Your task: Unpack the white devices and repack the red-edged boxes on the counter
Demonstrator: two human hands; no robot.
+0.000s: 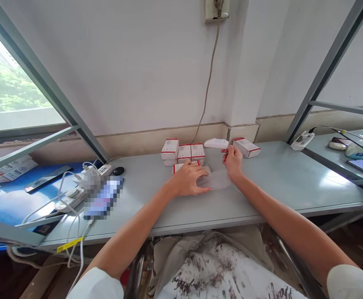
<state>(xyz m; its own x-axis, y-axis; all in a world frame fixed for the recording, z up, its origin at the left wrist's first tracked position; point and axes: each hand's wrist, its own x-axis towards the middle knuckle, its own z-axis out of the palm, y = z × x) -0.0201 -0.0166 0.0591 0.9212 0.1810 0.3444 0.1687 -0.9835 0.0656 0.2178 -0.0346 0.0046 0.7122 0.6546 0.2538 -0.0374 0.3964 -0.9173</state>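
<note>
Head view: boxes (pixel 184 151) stand behind the left grip (pixel 186 179), half-open at plastic (pixel 219 180); right grip (pixel 234 162) pinches a white piece (pixel 215 143).

Single head-worn view, facing forward and down, desk (pixel 287 178) close below, wall (pixel 138 74) beyond

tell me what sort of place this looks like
Probably a shared workroom, though it could be a simple desk area. A long grey table is sectioned by a metal frame, small boxes are grouped on it, and a power strip sits at one side.
</note>
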